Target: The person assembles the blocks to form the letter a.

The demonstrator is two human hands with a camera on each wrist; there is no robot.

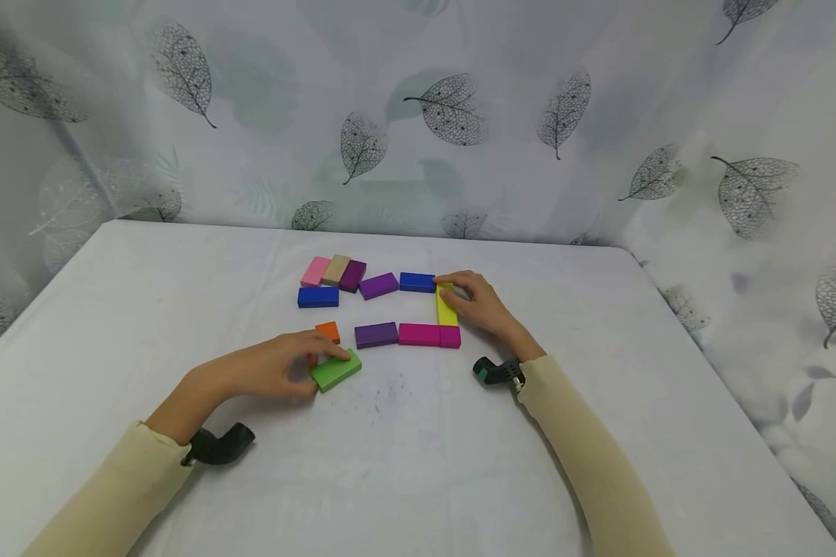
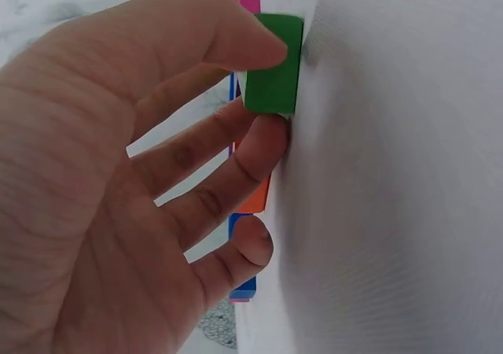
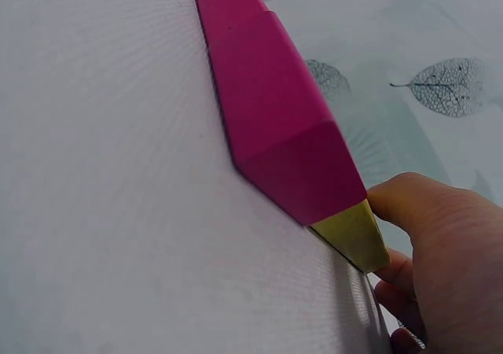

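In the head view my left hand (image 1: 272, 367) pinches a light green block (image 1: 337, 371) lying slantwise at the near left of a ring of blocks. The left wrist view shows the thumb on the end of this green block (image 2: 275, 75), with fingertips along its other side. My right hand (image 1: 484, 304) grips a yellow block (image 1: 447, 308) at the ring's right side, fingers at its far end and thumb across it. Magenta blocks (image 1: 419, 334) lie against its near end. Beyond the left fingers is an orange block (image 1: 327, 332), partly hidden by the hand.
A dark purple block (image 1: 376, 335) continues the near row. Along the far row lie blue (image 1: 416, 282) and purple (image 1: 379, 286) blocks. Pink (image 1: 316, 271), tan (image 1: 336, 270) and plum (image 1: 352, 275) blocks sit behind another blue block (image 1: 318, 297). A leaf-patterned curtain (image 1: 265, 155) borders the white table (image 1: 418, 480).
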